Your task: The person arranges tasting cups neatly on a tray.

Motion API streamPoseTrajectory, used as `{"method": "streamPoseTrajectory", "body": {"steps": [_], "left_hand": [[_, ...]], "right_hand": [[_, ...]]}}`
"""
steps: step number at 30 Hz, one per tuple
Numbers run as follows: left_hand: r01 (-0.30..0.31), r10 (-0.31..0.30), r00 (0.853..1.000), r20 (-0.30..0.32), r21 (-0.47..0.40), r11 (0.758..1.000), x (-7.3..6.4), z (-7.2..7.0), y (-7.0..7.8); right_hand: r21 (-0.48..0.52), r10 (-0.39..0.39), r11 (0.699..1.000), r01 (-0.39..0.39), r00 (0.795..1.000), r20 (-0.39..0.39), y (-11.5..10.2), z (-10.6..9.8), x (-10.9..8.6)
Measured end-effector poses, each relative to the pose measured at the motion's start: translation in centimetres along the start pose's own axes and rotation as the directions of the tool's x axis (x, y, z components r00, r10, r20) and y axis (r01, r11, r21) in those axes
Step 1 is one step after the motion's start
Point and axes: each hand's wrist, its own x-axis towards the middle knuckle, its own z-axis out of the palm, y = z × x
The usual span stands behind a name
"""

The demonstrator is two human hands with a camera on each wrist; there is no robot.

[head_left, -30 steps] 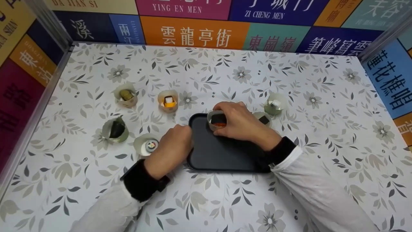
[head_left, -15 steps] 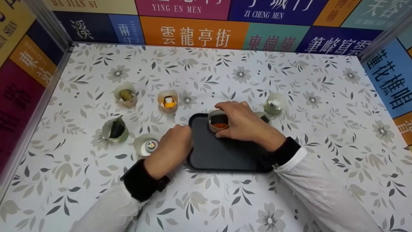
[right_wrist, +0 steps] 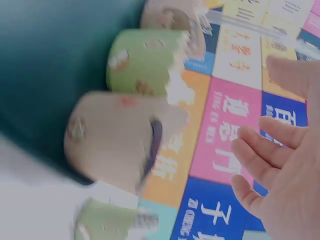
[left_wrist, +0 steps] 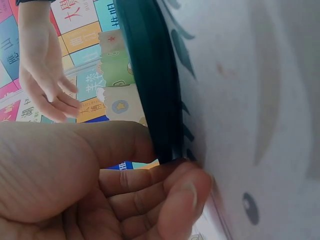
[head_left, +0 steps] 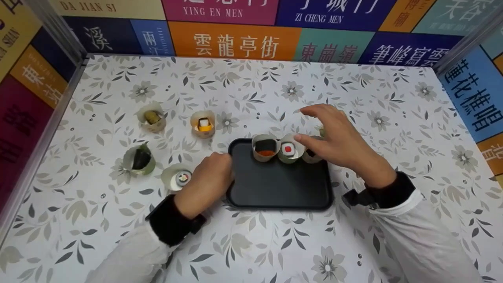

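My left hand (head_left: 210,179) pinches the left edge of the black tray (head_left: 279,188); in the left wrist view thumb and fingers (left_wrist: 192,195) meet at its rim. Three paper cups with sushi stand in a row along the tray's back: one with a dark, orange-fronted piece (head_left: 265,151), a green cup with a red-centred roll (head_left: 289,150), and a beige cup (right_wrist: 122,140) partly covered by my right hand in the head view. My right hand (head_left: 340,141) is raised over the tray's back right corner, fingers spread, holding nothing.
Left of the tray stand several more sushi cups: one with a yellow piece (head_left: 203,125), one olive-topped (head_left: 152,117), one with a dark wrap (head_left: 141,159) and one with a round roll (head_left: 177,179). Behind my right hand is another green cup (right_wrist: 107,222). Printed panels (head_left: 235,43) wall the floral table.
My right hand has let go of the orange-fronted sushi's cup at the tray's back left and moved right and up, uncovering the red-centred roll. The left hand stays at the tray edge.
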Motion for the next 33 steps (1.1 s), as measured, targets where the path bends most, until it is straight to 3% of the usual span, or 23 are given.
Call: {"method": "streamPoseTrajectory", "body": {"steps": [4, 8, 17, 20, 24, 27, 33], "left_hand": [[0.007, -0.007, 1.0, 0.006, -0.006, 1.0, 0.0, 0.0, -0.2], [0.011, -0.011, 1.0, 0.001, 0.002, 1.0, 0.0, 0.0, -0.3], [0.017, -0.017, 1.0, -0.006, 0.02, 1.0, 0.1, 0.2, -0.2], [0.016, -0.016, 1.0, -0.009, 0.026, 1.0, 0.1, 0.2, -0.1], [0.017, -0.016, 1.0, -0.012, 0.033, 0.999, 0.1, 0.3, 0.1], [0.015, -0.015, 1.0, -0.012, 0.035, 0.999, 0.1, 0.3, 0.1], [-0.009, 0.01, 1.0, -0.016, 0.036, 0.999, 0.0, 0.1, 0.1]], "right_hand": [[-0.002, -0.013, 1.0, 0.012, 0.994, -0.106, 1.1, -0.9, -0.8], [-0.009, 0.024, 1.0, -0.026, 0.991, -0.135, 2.4, -1.3, -1.5], [0.038, 0.215, 0.976, -0.213, 0.974, -0.065, 5.8, -1.8, -1.9], [0.055, 0.284, 0.958, -0.282, 0.958, -0.031, 7.3, -1.7, -1.8], [0.111, 0.385, 0.915, -0.388, 0.922, 0.042, 8.9, -1.6, -1.6], [0.15, 0.414, 0.893, -0.423, 0.906, 0.094, 9.9, -1.4, -1.4], [0.169, 0.416, 0.886, -0.431, 0.902, 0.118, 11.4, -0.5, -1.1]]}}
